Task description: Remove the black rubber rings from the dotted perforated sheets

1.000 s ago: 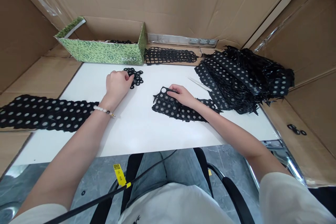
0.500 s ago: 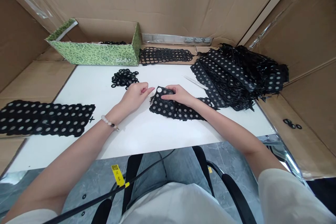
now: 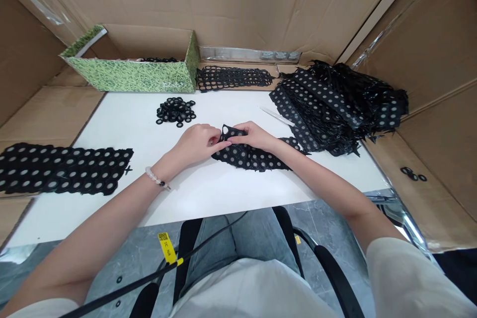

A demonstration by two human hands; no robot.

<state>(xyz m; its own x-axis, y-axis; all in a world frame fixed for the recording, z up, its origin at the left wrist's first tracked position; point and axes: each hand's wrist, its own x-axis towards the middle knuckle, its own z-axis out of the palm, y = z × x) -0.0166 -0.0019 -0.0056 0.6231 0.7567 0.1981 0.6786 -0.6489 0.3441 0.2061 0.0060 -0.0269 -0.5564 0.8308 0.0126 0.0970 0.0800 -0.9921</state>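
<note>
One QR-coded yellow tag; hands pinch black sheet.

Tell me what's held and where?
The right hand holds the black dotted sheet by its left end; the left hand is at that end, grip unclear.

The dotted sheet at the centre of the frame looks like black rubber, rough along its edges; the small rings left of centre seem smooth and rubbery. The pile at upper right has a glossy, plastic-like sheen. The white table is smooth, faintly shiny. Glossy printed paper appears to cover the upper-left box; the wall behind is matt cardboard.
</note>
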